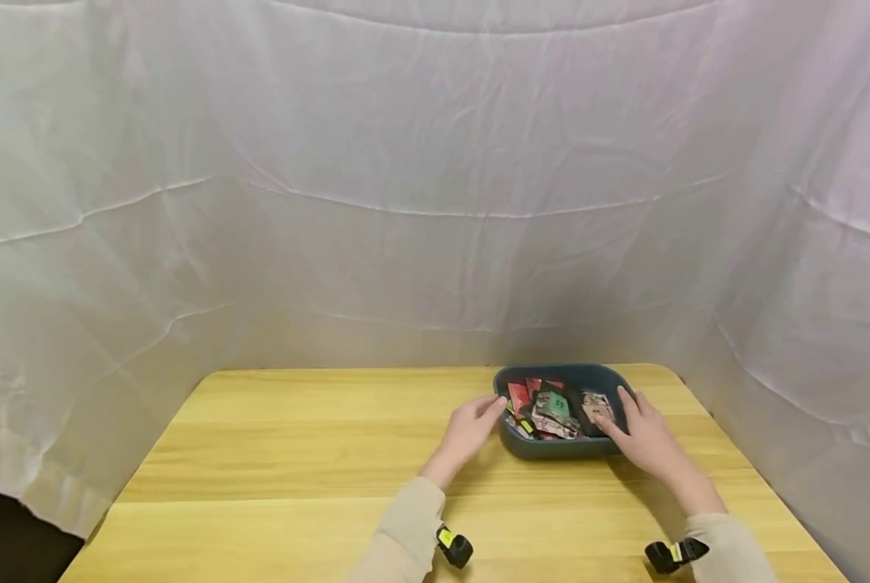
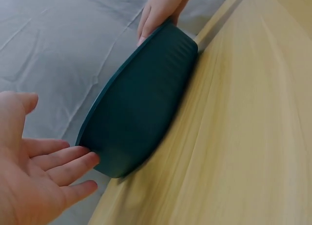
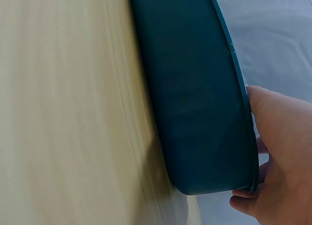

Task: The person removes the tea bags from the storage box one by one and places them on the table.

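Observation:
A dark teal plastic basin (image 1: 558, 448) stands on the table near its far right corner, with several small packets (image 1: 555, 411) in red, green and patterned wrappers inside. My left hand (image 1: 471, 429) is at the basin's left end; in the left wrist view its fingers (image 2: 73, 169) are spread and nearly straight, fingertips right at the side wall. With the right hand (image 1: 649, 437) I grip the right end. Its thumb (image 3: 258, 100) lies over the rim, and fingertips (image 3: 243, 204) show below the rim at the corner. The packets are hidden in both wrist views.
The wooden table (image 1: 296, 453) has its far edge just behind the basin. Pale grey cloth (image 1: 405, 162) hangs behind the table and along both sides. A small black wrist camera (image 1: 455, 547) sits by each sleeve cuff.

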